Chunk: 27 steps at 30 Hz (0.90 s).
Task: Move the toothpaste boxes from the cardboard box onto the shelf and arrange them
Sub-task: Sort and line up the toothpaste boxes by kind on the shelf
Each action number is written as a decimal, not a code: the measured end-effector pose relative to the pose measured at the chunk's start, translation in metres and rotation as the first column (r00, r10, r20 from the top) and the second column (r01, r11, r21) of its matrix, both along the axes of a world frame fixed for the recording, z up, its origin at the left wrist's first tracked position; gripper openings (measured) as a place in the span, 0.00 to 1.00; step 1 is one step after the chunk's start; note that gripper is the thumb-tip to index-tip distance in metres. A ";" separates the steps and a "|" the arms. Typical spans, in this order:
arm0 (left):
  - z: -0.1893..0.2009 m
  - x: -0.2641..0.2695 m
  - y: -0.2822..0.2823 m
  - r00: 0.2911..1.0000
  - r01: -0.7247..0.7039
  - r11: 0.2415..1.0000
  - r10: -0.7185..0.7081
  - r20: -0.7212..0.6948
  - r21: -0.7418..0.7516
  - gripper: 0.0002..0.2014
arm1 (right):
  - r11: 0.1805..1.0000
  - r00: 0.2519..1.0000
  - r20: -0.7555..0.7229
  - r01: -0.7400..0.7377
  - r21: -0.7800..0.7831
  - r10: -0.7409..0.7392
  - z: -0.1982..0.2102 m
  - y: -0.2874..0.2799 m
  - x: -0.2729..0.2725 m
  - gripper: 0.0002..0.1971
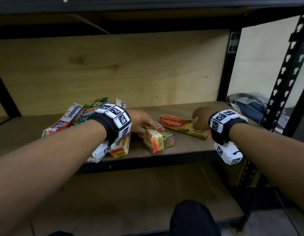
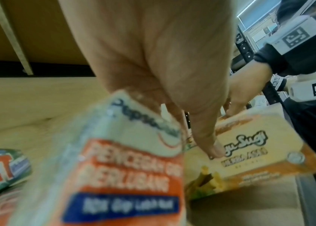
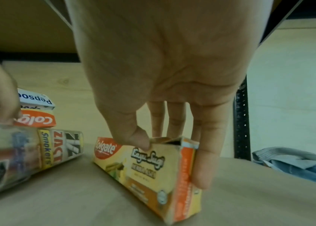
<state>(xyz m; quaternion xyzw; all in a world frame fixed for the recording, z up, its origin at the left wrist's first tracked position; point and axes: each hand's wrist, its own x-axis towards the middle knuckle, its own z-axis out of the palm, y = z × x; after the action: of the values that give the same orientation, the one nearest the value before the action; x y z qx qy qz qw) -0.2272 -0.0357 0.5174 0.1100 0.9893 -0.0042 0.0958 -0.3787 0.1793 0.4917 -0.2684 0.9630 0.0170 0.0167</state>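
Pinching the long yellow-and-red Colgate carton (image 3: 149, 172) across its width with the right hand (image 1: 201, 119), thumb on the near face, fingers down the far side, carton lying on the brown board shelf (image 1: 190, 145). Resting the left hand (image 1: 141, 122) on a second yellow Colgate carton (image 1: 153, 139); thumb pressing the top, though whether really gripping is hard telling through blur. Looking light, thin-walled and easily crushed, one end flap gaping; probably best holding at mid-length, gently. Lying jumbled at left, more toothpaste boxes (image 1: 66, 119). Sitting beyond the black perforated upright (image 1: 284, 79), crumpled blue-grey cloth (image 1: 250, 103).
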 end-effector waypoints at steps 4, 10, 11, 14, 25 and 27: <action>0.013 0.004 -0.010 0.989 -0.002 0.985 0.027 -0.145 0.171 0.23 | 0.999 0.999 0.010 -0.041 0.028 0.040 0.001 0.010 -0.006 0.21; 0.028 0.002 -0.001 0.958 -0.044 0.907 0.156 -0.239 0.418 0.10 | 0.999 0.996 0.085 -0.035 0.008 0.034 0.000 0.016 -0.020 0.21; 0.029 0.001 0.002 0.954 -0.055 0.881 0.185 -0.237 0.469 0.10 | 1.000 0.996 0.086 -0.026 -0.001 0.026 -0.001 0.016 -0.020 0.21; 0.029 -0.004 0.011 0.932 -0.104 0.744 0.304 -0.197 0.660 0.15 | 0.998 0.995 0.101 0.009 -0.070 -0.002 -0.006 0.018 -0.022 0.23; 0.038 -0.017 0.028 0.816 -0.133 0.496 0.547 -0.190 0.858 0.16 | 0.977 1.000 -0.003 -0.026 -0.213 0.026 -0.010 0.030 -0.027 0.18; 0.041 -0.017 0.031 0.818 -0.154 0.458 0.556 -0.147 0.876 0.15 | 0.936 0.998 0.030 -0.049 -0.348 0.064 0.002 0.029 -0.020 0.16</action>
<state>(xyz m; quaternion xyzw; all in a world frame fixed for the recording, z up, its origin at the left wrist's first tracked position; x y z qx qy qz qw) -0.2443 -0.0049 0.5586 -0.0770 0.8641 0.4631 -0.1817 -0.3989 0.2081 0.4938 -0.2951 0.9422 -0.1580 -0.0117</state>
